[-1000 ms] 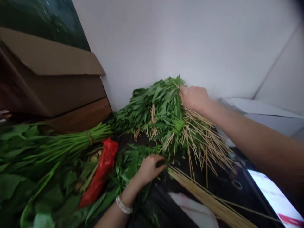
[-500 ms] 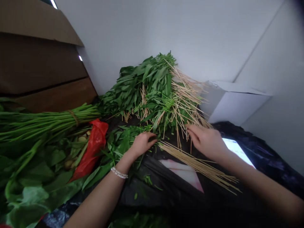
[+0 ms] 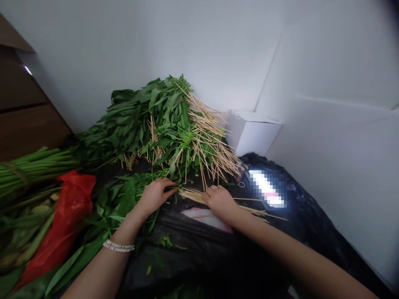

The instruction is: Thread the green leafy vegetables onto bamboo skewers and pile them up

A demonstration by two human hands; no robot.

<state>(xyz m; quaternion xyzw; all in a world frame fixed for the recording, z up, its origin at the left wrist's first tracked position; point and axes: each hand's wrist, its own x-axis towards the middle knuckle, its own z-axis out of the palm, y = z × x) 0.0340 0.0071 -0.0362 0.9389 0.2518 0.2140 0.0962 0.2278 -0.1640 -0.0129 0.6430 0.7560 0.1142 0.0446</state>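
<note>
My left hand [image 3: 157, 193], with a beaded bracelet at the wrist, is closed in a pinch beside the loose leafy greens [image 3: 124, 193]. A bit of green stem [image 3: 178, 186] shows at its fingertips. On the pile of loose bamboo skewers [image 3: 191, 194] rests my right hand [image 3: 220, 201], its fingers bent down and closed on them; how many it grips is hidden. Behind both hands rises a heap of skewered greens [image 3: 168, 104], leaves to the left and bare stick ends [image 3: 208, 133] to the right.
A red plastic bag [image 3: 70, 216] and a tied bundle of green stems [image 3: 37, 166] lie at left. A white box [image 3: 254, 133] stands by the wall. A lit phone [image 3: 266, 189] lies right, on black plastic [image 3: 193, 253]. A pinkish-white sheet [image 3: 207, 216] lies beneath the skewers.
My right hand has moved from the stick ends of the heap down onto the loose skewers. The view has turned right, and my left hand stays near the greens.
</note>
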